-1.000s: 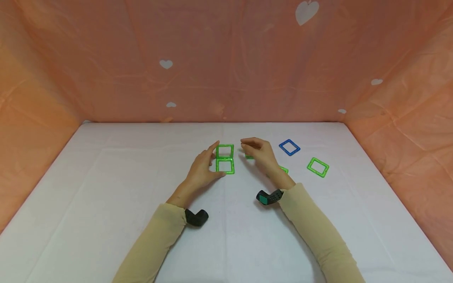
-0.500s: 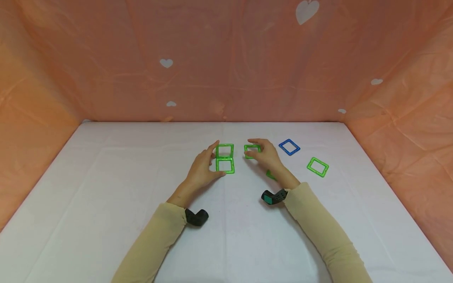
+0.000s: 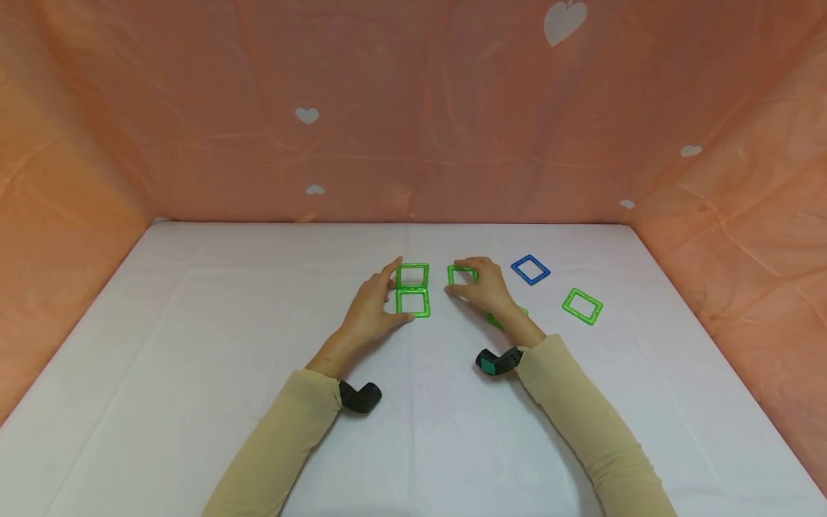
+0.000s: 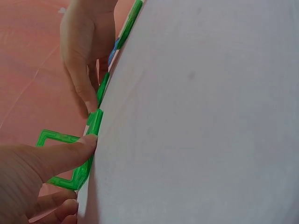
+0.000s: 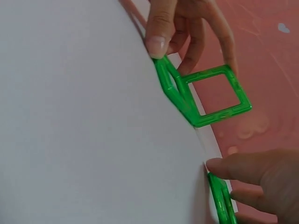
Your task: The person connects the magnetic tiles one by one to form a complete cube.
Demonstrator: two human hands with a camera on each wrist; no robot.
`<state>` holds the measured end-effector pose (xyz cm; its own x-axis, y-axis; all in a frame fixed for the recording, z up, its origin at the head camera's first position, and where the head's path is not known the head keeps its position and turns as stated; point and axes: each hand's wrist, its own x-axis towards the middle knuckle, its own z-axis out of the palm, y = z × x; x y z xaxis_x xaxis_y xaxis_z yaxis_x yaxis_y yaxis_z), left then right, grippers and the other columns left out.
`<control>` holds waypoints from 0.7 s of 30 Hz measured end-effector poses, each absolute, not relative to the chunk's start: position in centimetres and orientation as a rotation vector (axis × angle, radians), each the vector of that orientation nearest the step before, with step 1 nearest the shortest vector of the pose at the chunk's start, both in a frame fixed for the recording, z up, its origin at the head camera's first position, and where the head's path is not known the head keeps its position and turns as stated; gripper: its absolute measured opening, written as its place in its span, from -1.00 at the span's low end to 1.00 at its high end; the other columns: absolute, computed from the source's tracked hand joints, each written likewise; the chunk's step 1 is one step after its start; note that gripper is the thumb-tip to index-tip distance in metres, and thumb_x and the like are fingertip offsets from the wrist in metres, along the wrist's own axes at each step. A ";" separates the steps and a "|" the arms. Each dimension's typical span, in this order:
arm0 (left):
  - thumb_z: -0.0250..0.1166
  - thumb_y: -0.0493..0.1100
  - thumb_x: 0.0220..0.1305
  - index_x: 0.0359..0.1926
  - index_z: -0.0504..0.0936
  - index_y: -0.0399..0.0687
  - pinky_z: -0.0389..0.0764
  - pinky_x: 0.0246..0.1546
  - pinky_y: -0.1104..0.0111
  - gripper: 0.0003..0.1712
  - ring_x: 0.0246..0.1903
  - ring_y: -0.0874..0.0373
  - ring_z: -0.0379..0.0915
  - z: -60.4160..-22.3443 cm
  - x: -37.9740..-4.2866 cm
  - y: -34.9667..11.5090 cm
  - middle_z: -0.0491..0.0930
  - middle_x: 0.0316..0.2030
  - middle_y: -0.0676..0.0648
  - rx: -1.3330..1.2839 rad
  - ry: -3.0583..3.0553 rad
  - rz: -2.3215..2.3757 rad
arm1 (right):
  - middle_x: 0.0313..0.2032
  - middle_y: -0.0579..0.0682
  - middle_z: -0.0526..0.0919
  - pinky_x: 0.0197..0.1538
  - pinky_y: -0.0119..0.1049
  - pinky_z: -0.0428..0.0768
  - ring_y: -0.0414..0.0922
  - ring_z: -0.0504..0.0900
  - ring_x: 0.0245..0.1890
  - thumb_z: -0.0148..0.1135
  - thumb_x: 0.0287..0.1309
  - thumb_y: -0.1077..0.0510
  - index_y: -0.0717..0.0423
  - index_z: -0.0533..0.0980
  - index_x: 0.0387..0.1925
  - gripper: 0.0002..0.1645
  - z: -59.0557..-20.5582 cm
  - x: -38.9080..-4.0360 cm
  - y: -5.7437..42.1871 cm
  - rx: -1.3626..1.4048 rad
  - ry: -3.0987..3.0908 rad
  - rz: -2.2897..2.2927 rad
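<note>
Two green square magnetic tiles [image 3: 413, 290] are joined along an edge, one flat on the table and one standing up from it, as the right wrist view shows. My left hand [image 3: 370, 305] holds the pair, thumb on the near edge of the flat tile and index finger at the upright tile [image 5: 238, 88]. To their right, my right hand [image 3: 484, 286] grips another green square tile [image 3: 450, 276] by its near and far edges, thumb in front. That tile lies at the table surface in the left wrist view. A small gap separates it from the joined pair.
Beneath my right wrist, a green tile [image 3: 496, 322] is partly hidden. A blue square tile [image 3: 530, 270] and a green one [image 3: 582, 306] lie farther right on the white table [image 3: 413, 445]. Orange cloth walls [image 3: 413, 143] with pale hearts enclose the back and sides.
My right hand has drawn back a little to the right, uncovering the green tile, and its thumb and fingers have come in on that tile's edges. My left hand stays still.
</note>
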<state>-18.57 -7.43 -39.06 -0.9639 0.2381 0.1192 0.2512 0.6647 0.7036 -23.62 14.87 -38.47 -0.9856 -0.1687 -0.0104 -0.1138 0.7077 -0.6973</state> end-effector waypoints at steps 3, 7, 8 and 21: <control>0.52 -0.17 -0.01 0.49 0.02 0.01 0.45 -0.08 0.15 0.14 -0.13 -0.01 0.38 -39.0 -18.5 -7.4 0.49 0.02 -0.23 -0.420 -2.851 -1.208 | 0.27 0.29 0.34 0.33 0.12 0.17 0.24 0.19 0.30 0.39 0.04 0.07 0.22 0.46 0.21 -0.32 -38.6 -23.6 14.9 -0.240 2.863 -1.111; 0.52 -0.17 -0.01 0.49 0.03 0.02 0.46 -0.07 0.15 0.13 -0.13 -0.02 0.38 -39.1 -18.6 -7.3 0.49 0.02 -0.23 -0.412 -2.851 -1.210 | 0.22 0.30 0.37 0.30 0.12 0.19 0.24 0.23 0.27 0.40 0.03 0.07 0.24 0.48 0.18 -0.33 -38.7 -23.5 14.9 -0.263 2.881 -1.098; 0.52 -0.17 -0.01 0.49 0.03 0.02 0.46 -0.07 0.15 0.13 -0.13 -0.02 0.38 -39.1 -18.6 -7.3 0.49 0.02 -0.23 -0.412 -2.850 -1.208 | 0.22 0.31 0.38 0.29 0.12 0.20 0.24 0.23 0.26 0.40 0.03 0.07 0.24 0.48 0.17 -0.33 -38.6 -23.5 14.9 -0.265 2.883 -1.099; 0.52 -0.17 -0.02 0.49 0.03 0.03 0.45 -0.08 0.15 0.14 -0.12 -0.03 0.38 -39.3 -18.5 -7.4 0.49 0.03 -0.24 -0.418 -2.843 -1.206 | 0.18 0.22 0.48 0.23 0.04 0.36 0.12 0.40 0.19 0.40 0.03 0.02 0.16 0.48 0.20 -0.32 -38.5 -23.1 14.7 -0.306 2.828 -1.207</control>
